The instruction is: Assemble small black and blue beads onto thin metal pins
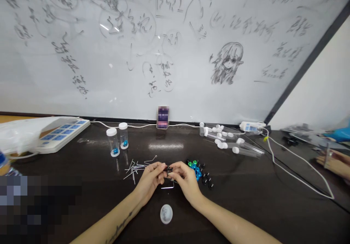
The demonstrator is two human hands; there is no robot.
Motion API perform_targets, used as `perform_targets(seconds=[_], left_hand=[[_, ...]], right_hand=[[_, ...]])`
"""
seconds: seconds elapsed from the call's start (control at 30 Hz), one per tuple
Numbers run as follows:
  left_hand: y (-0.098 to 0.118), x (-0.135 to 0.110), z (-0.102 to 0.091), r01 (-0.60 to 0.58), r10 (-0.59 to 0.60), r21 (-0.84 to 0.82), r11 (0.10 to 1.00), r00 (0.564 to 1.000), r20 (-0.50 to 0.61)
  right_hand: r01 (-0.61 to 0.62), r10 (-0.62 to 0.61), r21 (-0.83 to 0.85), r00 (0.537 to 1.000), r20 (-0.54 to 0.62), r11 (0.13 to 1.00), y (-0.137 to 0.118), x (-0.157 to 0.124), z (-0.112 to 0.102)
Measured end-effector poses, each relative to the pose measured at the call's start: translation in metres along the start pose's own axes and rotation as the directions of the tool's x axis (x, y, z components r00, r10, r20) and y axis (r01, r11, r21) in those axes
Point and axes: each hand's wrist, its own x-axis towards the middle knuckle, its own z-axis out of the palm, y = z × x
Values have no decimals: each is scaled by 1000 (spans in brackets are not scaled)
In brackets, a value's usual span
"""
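My left hand (pixel 153 174) and my right hand (pixel 184 178) meet at the middle of the dark table, their fingertips pinched on a small black part (pixel 169 169) that is mostly hidden. Left of my left hand lies a loose pile of bent metal hex keys (pixel 133 168). One more hex key (pixel 167 188) rests just below my fingers. Beside my right hand is a cluster of blue knobs (pixel 196 171) and green knobs (pixel 194 162), with several black screws (pixel 207 178) scattered to their right. A round whitish translucent cap or dish (pixel 166 214) sits nearer to me.
Two clear tubes with white caps (pixel 113 142) stand at the left, blue pieces inside. Several clear tubes (pixel 248 148) lie at the back right. A power strip (pixel 64 133), a phone (pixel 163 118) and a white cable (pixel 298 153) are around. Another person's hand (pixel 337 162) shows far right.
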Motion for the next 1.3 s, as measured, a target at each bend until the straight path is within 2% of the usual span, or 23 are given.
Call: perform_targets(seconds=[0.13, 0.4, 0.63, 0.83, 1.3], left_hand=[[2, -1, 2, 1, -1, 18, 1000, 1000, 23], [2, -2, 4, 23, -24, 40, 999, 999, 24], [2, -2, 4, -15, 15, 58, 998, 1000, 7], [3, -2, 5, -1, 1, 61, 998, 1000, 0], [4, -2, 5, -33, 34, 39, 999, 999, -14]], right_hand=[[-63, 59, 99, 997, 42, 993, 1, 0, 1], [-67, 64, 41, 996, 59, 997, -7, 0, -1], [-90, 88, 37, 994, 66, 995, -4, 1, 1], [-123, 124, -15, 989, 82, 992, -2, 2, 1], [40, -40, -98, 999, -5, 994, -3, 2, -1]])
